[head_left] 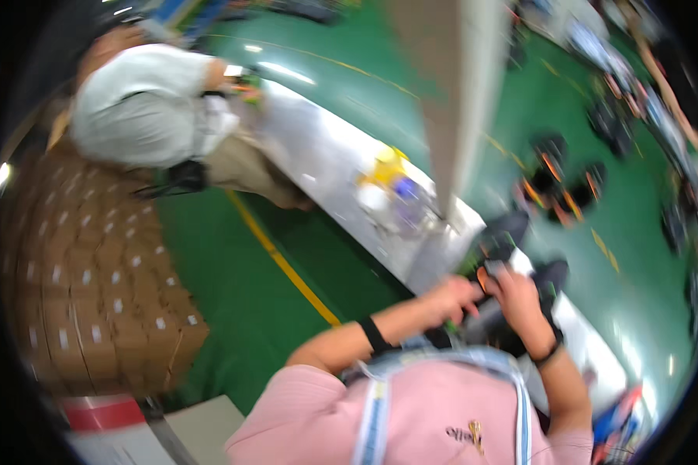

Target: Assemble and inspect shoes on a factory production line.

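My left hand [456, 297] and my right hand [514, 296] are close together in front of my chest, both blurred by motion. Between them is a dark shoe-like piece with an orange edge [484, 280]. The fingers of my right hand curl down onto this piece from above. My left fingers are bent against its near left side; their exact grip is smeared. Just beyond the hands, dark shoes with green trim [506, 231] lie at the end of a long white bench [329, 174]. Black bands circle both my wrists.
A yellow container [388, 161] and a purple-capped clear bottle [406, 194] stand on the bench, beside a pale post [473, 101]. A co-worker in white [139, 108] bends over its far end. Stacked brown cartons [101, 287] stand left; black-and-orange shoes [551, 182] lie right.
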A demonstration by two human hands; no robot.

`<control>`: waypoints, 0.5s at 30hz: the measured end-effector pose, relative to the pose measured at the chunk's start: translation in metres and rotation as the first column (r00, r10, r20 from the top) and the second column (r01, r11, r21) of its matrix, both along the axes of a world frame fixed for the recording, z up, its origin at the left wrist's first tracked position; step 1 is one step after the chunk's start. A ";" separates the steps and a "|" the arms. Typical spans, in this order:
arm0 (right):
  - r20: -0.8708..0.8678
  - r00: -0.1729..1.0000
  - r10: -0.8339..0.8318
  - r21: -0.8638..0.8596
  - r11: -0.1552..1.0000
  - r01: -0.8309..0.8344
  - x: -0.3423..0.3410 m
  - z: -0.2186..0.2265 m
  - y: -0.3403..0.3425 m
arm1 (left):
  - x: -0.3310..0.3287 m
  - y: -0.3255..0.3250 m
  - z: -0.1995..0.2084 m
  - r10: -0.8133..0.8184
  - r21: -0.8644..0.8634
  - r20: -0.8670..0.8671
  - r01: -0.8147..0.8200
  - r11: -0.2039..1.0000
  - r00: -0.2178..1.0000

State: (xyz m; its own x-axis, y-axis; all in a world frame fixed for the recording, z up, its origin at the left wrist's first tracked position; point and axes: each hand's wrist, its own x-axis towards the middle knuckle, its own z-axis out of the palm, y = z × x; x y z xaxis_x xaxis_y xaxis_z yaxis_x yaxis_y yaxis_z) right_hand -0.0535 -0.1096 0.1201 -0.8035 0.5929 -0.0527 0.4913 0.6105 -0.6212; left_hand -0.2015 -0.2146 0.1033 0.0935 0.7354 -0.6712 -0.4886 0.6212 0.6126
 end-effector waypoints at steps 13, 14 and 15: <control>0.228 0.966 -0.118 -0.004 0.992 0.122 0.101 0.070 0.051 | 0.025 -0.021 0.000 -0.122 -0.007 -0.990 0.828 0.560 0.074; 0.241 0.961 -0.132 -0.002 0.991 0.137 0.111 0.066 0.044 | 0.031 -0.021 0.003 -0.103 0.045 -0.987 0.821 0.569 0.126; 0.218 0.972 -0.086 -0.076 0.992 0.105 0.127 0.061 0.035 | 0.041 -0.019 0.009 -0.079 0.103 -0.981 0.814 0.572 0.179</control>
